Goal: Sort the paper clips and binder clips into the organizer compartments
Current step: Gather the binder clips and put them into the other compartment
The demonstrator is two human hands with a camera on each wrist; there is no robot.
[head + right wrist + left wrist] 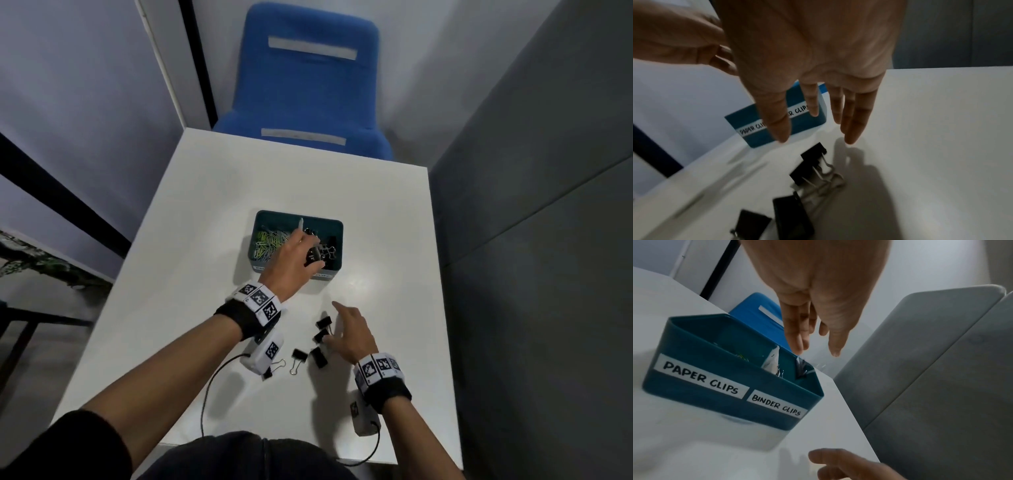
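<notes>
Left hand [297,257] is held spread and empty over the organizer [731,382], above its binder-clip side. Right hand [349,334] is stretched flat over loose binder clips [320,344] on the worktop [205,205] — nothing pinched. Risk: clips scattered by a sweeping grab — or dropped among the paper clips [269,240].

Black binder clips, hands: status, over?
Left hand open over teal plastic organizer. Right hand open above loose black binder clips on white table. Nothing blocking.
</notes>
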